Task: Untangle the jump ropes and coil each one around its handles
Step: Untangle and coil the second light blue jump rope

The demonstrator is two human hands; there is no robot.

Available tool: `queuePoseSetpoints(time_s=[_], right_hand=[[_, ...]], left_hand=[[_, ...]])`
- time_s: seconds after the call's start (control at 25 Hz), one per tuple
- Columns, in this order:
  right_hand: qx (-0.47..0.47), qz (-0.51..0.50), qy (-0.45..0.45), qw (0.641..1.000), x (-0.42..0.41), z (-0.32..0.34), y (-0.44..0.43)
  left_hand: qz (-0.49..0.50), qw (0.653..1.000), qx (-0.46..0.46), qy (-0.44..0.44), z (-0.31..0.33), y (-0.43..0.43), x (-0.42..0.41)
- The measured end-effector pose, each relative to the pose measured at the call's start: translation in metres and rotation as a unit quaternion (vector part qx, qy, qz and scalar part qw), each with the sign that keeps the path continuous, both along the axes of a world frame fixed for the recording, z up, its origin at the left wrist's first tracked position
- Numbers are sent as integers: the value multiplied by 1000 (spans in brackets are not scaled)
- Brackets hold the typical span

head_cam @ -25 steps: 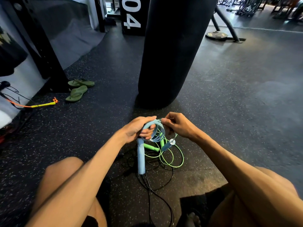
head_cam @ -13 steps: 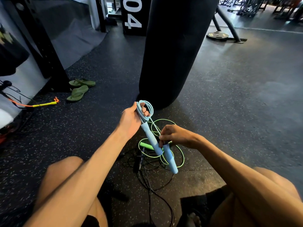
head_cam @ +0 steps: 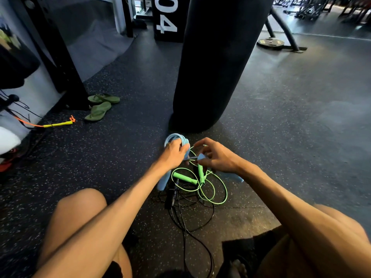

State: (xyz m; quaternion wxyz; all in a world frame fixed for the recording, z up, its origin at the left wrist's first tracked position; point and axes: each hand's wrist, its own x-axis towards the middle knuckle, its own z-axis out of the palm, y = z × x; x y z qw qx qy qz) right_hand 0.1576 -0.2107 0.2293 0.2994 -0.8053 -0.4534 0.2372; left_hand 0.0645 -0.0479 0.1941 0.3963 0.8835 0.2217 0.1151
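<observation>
Punching bag [head_cam: 216, 63] hanging over speckled gym floor [head_cam: 281, 121], just beyond the ropes. Below the hands lie the black rope [head_cam: 186, 217] and green rope [head_cam: 210, 189], still interlaced. Left hand [head_cam: 172, 155], grip clenched on the blue rope coil [head_cam: 176, 138] and one blue handle [head_cam: 163, 182]; right hand [head_cam: 216, 157], grip grasping the second handle [head_cam: 234, 177]. Likely risk: loosened fingers let the coil spring open, or a trailing loop snags the green rope.
</observation>
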Motion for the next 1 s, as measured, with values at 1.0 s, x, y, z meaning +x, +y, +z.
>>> queuePoseSetpoints(time_s=[1.0], right_hand=[[92, 273, -153, 945, -159, 89, 200]], left_hand=[[97, 947, -295, -82, 121, 111, -240]])
